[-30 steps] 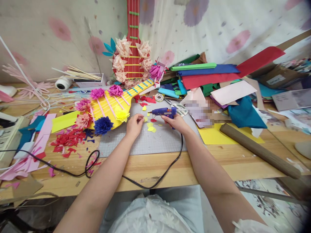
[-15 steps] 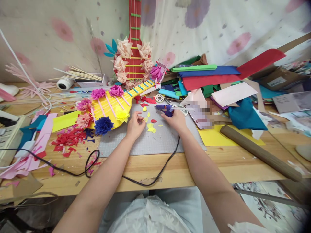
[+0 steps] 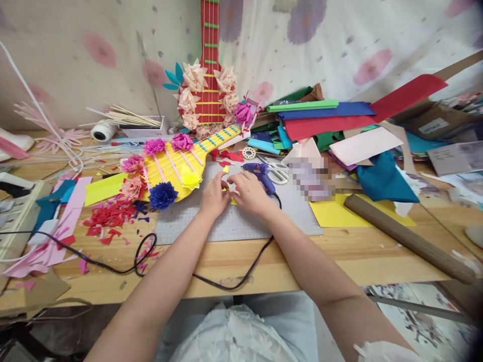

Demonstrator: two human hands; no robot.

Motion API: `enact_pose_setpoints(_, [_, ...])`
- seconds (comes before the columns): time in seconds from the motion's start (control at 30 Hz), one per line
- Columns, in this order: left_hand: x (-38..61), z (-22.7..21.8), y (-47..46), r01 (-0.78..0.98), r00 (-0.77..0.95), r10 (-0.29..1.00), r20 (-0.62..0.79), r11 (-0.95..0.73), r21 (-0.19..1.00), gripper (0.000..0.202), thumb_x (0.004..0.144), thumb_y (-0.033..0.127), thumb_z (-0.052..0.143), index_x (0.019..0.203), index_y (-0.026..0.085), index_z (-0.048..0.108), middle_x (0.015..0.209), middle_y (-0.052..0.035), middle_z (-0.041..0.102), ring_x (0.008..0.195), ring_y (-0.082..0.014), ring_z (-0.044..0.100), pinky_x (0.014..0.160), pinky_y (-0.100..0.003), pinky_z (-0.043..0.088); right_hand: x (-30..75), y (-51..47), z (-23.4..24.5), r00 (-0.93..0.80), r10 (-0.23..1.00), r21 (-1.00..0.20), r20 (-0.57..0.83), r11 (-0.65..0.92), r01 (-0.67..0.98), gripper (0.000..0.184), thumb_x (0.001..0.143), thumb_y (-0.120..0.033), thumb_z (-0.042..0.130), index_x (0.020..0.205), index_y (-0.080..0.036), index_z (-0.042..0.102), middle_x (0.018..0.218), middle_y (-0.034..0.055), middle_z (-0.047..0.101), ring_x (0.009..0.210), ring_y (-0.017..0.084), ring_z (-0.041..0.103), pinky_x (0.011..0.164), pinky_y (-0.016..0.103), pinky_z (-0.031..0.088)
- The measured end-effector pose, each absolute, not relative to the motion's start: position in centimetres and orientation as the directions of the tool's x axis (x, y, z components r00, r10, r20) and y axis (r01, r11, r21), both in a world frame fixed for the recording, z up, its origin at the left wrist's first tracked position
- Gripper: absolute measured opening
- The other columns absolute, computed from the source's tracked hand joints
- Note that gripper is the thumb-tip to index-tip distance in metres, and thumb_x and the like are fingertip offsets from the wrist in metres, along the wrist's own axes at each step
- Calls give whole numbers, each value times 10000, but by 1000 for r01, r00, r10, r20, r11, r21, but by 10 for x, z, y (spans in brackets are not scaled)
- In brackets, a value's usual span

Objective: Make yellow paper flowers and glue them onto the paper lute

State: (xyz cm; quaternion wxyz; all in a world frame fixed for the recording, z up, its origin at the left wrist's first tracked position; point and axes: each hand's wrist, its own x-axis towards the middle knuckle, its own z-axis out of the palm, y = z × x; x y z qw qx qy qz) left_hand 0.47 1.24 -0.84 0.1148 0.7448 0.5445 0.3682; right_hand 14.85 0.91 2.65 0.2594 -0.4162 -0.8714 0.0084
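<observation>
My left hand (image 3: 214,196) and my right hand (image 3: 247,191) meet over small yellow paper pieces (image 3: 233,201) on a grey cutting mat (image 3: 241,221). Both hands have their fingers pinched together at the pieces; what each one grips is mostly hidden. A blue glue gun (image 3: 260,173) lies on the mat just behind my right hand, its black cord (image 3: 241,276) running off the table edge. A yellow paper guitar (image 3: 177,166) with paper flowers lies to the left of my hands.
A red paper guitar (image 3: 207,85) leans on the back wall. Stacked coloured paper (image 3: 339,118) fills the back right, with scissors (image 3: 277,171) and a brown cardboard tube (image 3: 407,239). Red paper scraps (image 3: 107,216) and sticks (image 3: 124,116) lie left.
My right hand put the glue gun down on the mat and moved left to join my left hand over the yellow pieces.
</observation>
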Motion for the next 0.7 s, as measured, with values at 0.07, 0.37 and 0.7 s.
enact_pose_setpoints(0.07, [4,-9,13,744,150,886,438,-393,541,541,706,90,552,1221,184,414,893,-41,642,910,-200,593,805,-332,464,144,13,19,-526,728,-217,440,655,724,234,759,-108,471,978,-164,533,987,97,629,932,245,484,802,366,355])
enact_pose_setpoints(0.37, [4,-9,10,604,65,884,463,-404,687,534,703,128,578,1196,203,387,877,-16,636,837,-152,591,804,-314,475,146,14,15,-249,863,-585,440,486,650,159,740,-141,508,891,-189,530,827,40,626,836,188,531,775,333,387])
enact_pose_setpoints(0.7, [3,-9,10,403,-10,932,361,-327,855,449,719,131,569,1119,215,384,771,24,622,702,-105,596,753,-280,483,145,19,4,-149,968,-927,202,238,289,199,686,-202,581,842,-213,458,790,-7,601,769,130,599,742,293,475])
